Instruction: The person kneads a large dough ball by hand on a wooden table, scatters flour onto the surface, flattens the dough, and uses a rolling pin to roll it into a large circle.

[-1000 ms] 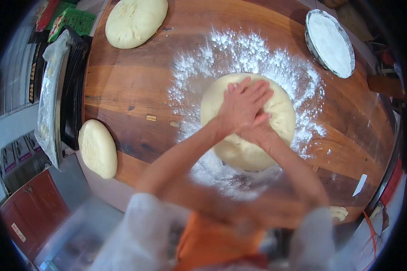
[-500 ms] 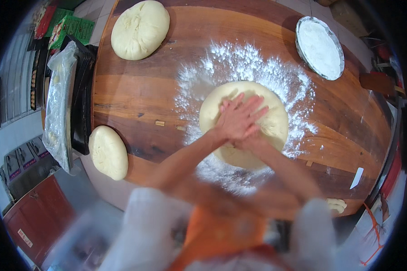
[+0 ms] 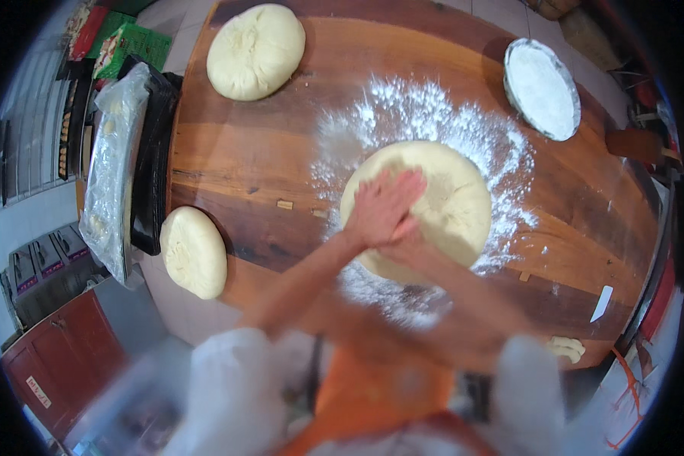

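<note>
A large round of pale dough [image 3: 456, 205] rests on the floured wooden table [image 3: 281, 163] in front of me. My left hand [image 3: 385, 204] lies flat on its left part, fingers stretched out and slightly apart. Underneath it, my right hand [image 3: 405, 232] presses against the dough, crossed by the left. Most of the right hand is covered; its wrist and a little of its fingers show. The dough is dented around the hands. White flour [image 3: 501, 144] is scattered in a ring around the dough.
Two more dough rounds lie on the table, one at the far left [image 3: 256, 53] and one at the left edge [image 3: 194, 253]. A bowl of flour [image 3: 543, 90] stands far right. A white scraper [image 3: 601, 303] and a small dough piece [image 3: 566, 349] sit near right. Plastic-covered trays [image 3: 114, 167] flank the left side.
Both hands have shifted left across the dough, and the left fingers are closer together. The whole view has moved slightly, so the table appears further right.
</note>
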Tool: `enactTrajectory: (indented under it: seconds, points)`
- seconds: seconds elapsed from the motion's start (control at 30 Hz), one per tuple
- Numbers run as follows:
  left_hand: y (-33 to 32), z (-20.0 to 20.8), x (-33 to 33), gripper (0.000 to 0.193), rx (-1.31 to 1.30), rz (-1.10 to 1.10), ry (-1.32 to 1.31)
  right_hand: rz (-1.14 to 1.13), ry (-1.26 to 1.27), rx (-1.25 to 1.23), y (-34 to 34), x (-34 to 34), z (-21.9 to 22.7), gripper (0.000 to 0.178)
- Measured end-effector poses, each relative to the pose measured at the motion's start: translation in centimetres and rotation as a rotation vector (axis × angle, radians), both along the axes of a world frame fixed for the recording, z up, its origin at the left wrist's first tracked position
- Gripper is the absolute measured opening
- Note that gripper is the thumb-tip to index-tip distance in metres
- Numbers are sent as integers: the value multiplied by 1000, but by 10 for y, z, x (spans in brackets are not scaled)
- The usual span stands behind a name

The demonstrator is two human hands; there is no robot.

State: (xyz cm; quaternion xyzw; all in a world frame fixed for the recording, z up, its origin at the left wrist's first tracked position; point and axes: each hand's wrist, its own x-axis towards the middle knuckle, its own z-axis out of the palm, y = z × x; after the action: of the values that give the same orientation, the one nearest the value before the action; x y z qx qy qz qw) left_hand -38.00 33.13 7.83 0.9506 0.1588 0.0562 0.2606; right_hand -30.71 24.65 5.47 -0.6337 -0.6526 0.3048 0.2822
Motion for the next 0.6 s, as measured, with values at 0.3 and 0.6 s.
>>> enactTrajectory:
  seconds: [0.3,0.6]
  points:
    - [57,-32,23,62,144,66,61,29,-256,-72,70,14,-35,45]
    - [48,-52,108,50,125,162,-88,60,-315,20,56,108,-18,58]
